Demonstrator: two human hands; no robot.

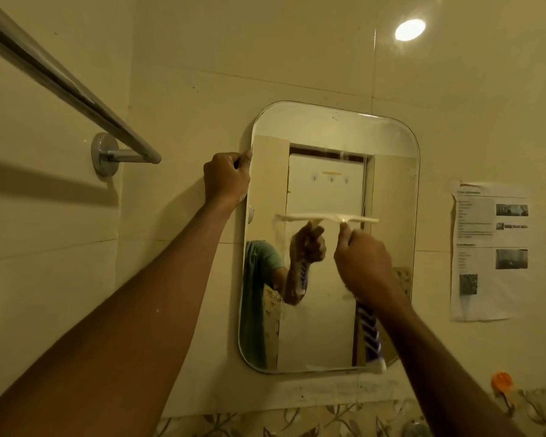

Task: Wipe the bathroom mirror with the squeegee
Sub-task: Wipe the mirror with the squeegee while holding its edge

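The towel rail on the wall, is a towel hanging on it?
No, the towel rail is bare metal along all of its visible length.

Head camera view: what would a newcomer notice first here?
The rounded mirror on the tiled wall draws the eye first, with the pale squeegee lying level across its middle, held by the right hand. The left hand grips the mirror's upper left edge. A metal towel bar runs across the upper left.

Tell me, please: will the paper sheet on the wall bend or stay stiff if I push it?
The paper sheet would probably bend easily: it looks thin and already wrinkled. Its lower edge seems to lift from the wall, so it may flap or tear if pushed.
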